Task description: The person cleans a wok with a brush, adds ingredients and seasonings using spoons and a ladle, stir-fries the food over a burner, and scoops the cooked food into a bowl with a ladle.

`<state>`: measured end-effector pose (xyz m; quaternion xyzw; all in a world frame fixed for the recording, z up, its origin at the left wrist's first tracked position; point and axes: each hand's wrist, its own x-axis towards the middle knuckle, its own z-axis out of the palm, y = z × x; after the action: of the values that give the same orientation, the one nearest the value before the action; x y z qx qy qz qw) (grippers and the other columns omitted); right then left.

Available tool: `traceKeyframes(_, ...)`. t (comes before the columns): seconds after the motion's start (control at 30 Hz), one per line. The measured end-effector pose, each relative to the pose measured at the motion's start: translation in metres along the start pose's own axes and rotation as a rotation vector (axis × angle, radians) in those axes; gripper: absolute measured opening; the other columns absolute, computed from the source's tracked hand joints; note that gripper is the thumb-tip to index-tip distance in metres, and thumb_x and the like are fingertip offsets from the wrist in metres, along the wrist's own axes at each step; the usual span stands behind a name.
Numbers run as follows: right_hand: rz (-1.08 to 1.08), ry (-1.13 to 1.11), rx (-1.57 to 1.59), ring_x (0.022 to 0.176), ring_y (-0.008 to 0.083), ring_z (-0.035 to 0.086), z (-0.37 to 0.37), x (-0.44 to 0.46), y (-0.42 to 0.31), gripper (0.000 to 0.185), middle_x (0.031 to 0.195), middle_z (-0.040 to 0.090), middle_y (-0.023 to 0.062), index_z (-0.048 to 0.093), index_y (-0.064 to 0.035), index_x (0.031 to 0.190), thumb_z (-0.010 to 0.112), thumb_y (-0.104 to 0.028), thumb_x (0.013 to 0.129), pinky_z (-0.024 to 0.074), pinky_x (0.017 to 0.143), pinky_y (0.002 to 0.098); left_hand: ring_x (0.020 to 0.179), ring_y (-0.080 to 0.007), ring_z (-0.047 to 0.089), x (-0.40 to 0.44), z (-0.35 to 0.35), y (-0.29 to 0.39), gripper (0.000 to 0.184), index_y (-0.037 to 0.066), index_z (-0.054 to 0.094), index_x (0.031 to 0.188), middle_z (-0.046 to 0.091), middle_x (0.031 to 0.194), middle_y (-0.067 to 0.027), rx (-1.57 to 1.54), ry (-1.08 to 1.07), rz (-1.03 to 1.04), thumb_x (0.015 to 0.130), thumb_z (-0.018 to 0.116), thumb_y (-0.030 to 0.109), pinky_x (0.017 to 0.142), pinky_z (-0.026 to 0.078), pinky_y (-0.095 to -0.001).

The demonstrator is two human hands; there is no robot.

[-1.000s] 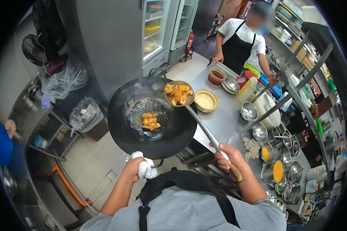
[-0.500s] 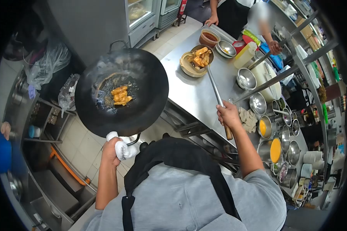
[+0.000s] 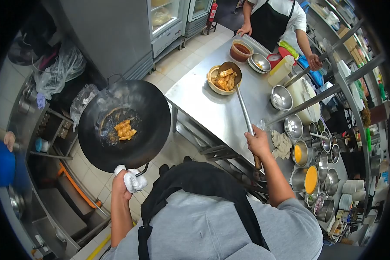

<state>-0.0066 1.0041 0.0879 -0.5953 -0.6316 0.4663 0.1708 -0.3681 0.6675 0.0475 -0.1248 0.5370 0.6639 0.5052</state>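
My left hand (image 3: 120,185) is closed round a white cloth (image 3: 134,182) at the near handle of a black wok (image 3: 149,106). Several glazed brown pieces (image 3: 125,129) lie in the wok's oily middle. My right hand (image 3: 258,142) grips the handle of a long metal ladle (image 3: 245,110). The ladle's bowl is tilted over a beige bowl (image 3: 215,89) on the steel table (image 3: 195,99), and more glazed pieces (image 3: 226,81) lie in it and in the beige bowl.
A tub of red sauce (image 3: 241,50), metal bowls (image 3: 281,98) and a squeeze bottle (image 3: 281,70) stand on the table. Shelf bars (image 3: 329,92) cross its right side. Across it stands a co-worker (image 3: 273,21) in a black apron. A binbag (image 3: 83,102) sits left of the wok.
The wok has moved left and down, away from the table. My right hand has carried the ladle over to the beige bowl and tipped it, and pieces now lie in the bowl.
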Motion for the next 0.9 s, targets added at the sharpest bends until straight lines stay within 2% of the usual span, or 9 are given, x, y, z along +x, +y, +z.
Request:
traceKeyframes(0.03, -0.074, 0.034, -0.122, 0.050, 0.0147, 0.055, 0.001, 0.005, 0.010, 0.046, 0.064, 0.057, 0.0068, 0.051, -0.0003, 0.129, 0.061, -0.014, 0.086, 0.0444, 0.045, 0.0301, 0.072, -0.0240, 0.066, 0.000, -0.002, -0.002, 0.015, 0.002, 0.053, 0.089, 0.063, 0.083, -0.0126, -0.008, -0.011, 0.005, 0.076, 0.048, 0.006, 0.064, 0.058, -0.0389)
traceKeyframes(0.07, -0.076, 0.035, -0.123, 0.050, 0.0147, 0.055, 0.002, 0.008, 0.017, 0.046, 0.064, 0.057, 0.0068, 0.051, -0.0003, 0.129, 0.061, -0.014, 0.086, 0.0444, 0.045, 0.0301, 0.072, -0.0238, 0.066, 0.001, -0.003, -0.003, 0.014, 0.002, 0.053, 0.089, 0.063, 0.083, -0.0125, -0.016, -0.020, 0.010, 0.076, 0.047, 0.006, 0.065, 0.058, -0.0385)
traceKeyframes(0.13, -0.373, 0.243, -0.459, 0.076, 0.0297, 0.067, 0.005, 0.007, 0.014, 0.050, 0.086, 0.067, 0.0210, 0.050, 0.0015, 0.128, 0.063, -0.016, 0.083, 0.0520, 0.070, 0.0375, 0.074, -0.0258, 0.066, 0.005, -0.011, -0.005, 0.015, 0.002, 0.052, 0.091, 0.063, 0.085, -0.0138, -0.011, -0.015, 0.001, 0.076, 0.048, 0.007, 0.067, 0.058, -0.0407)
traceKeyframes(0.17, -0.374, 0.243, -0.461, 0.076, 0.0297, 0.067, 0.005, 0.005, 0.012, 0.050, 0.086, 0.067, 0.0210, 0.050, 0.0015, 0.128, 0.063, -0.016, 0.083, 0.0520, 0.070, 0.0375, 0.077, -0.0279, 0.066, 0.006, -0.013, -0.005, 0.017, 0.003, 0.051, 0.093, 0.063, 0.087, -0.0151, -0.003, -0.009, -0.009, 0.077, 0.048, 0.008, 0.069, 0.058, -0.0429)
traceKeyframes(0.23, -0.215, 0.234, -0.531, 0.092, 0.0417, 0.063, 0.008, -0.011, -0.016, 0.052, 0.094, 0.064, 0.0298, 0.048, 0.0002, 0.130, 0.059, -0.020, 0.083, 0.0487, 0.083, 0.0446, 0.075, -0.0262, 0.066, -0.002, -0.002, -0.002, 0.015, 0.002, 0.052, 0.091, 0.063, 0.085, -0.0140, -0.019, 0.019, -0.013, 0.076, 0.049, 0.006, 0.067, 0.058, -0.0409)
traceKeyframes(0.33, -0.283, 0.271, -0.596, 0.090, 0.0424, 0.063, 0.008, -0.007, -0.008, 0.052, 0.093, 0.064, 0.0298, 0.048, -0.0033, 0.132, 0.059, -0.019, 0.084, 0.0488, 0.082, 0.0468, 0.072, -0.0247, 0.066, -0.002, -0.001, -0.002, 0.014, 0.001, 0.054, 0.089, 0.063, 0.082, -0.0130, -0.037, 0.028, -0.019, 0.075, 0.051, 0.004, 0.066, 0.058, -0.0387)
traceKeyframes(0.53, -0.239, 0.303, -0.655, 0.085, 0.0459, 0.062, 0.015, -0.012, -0.015, 0.049, 0.088, 0.064, 0.0286, 0.046, -0.0091, 0.131, 0.058, -0.021, 0.085, 0.0484, 0.078, 0.0526, 0.073, -0.0246, 0.066, 0.002, -0.003, -0.003, 0.015, 0.001, 0.054, 0.090, 0.063, 0.081, -0.0129, -0.042, -0.008, -0.024, 0.076, 0.050, 0.004, 0.067, 0.058, -0.0384)
traceKeyframes(0.87, -0.269, 0.357, -0.666, 0.083, 0.0462, 0.062, 0.028, -0.018, -0.016, 0.046, 0.086, 0.064, 0.0280, 0.048, -0.0089, 0.129, 0.058, -0.019, 0.085, 0.0494, 0.074, 0.0510, 0.073, -0.0233, 0.065, 0.026, -0.024, -0.021, 0.011, 0.004, 0.053, 0.091, 0.063, 0.084, -0.0109, -0.053, -0.068, -0.021, 0.083, 0.047, 0.009, 0.067, 0.058, -0.0412)
traceKeyframes(0.9, -0.310, 0.367, -0.642, 0.083, 0.0454, 0.062, 0.026, -0.017, -0.016, 0.046, 0.086, 0.064, 0.0277, 0.048, -0.0080, 0.129, 0.059, -0.018, 0.085, 0.0495, 0.074, 0.0506, 0.073, -0.0222, 0.065, 0.028, -0.026, -0.022, 0.010, 0.005, 0.055, 0.088, 0.062, 0.083, -0.0098, -0.028, -0.080, -0.013, 0.084, 0.048, 0.010, 0.066, 0.058, -0.0388)
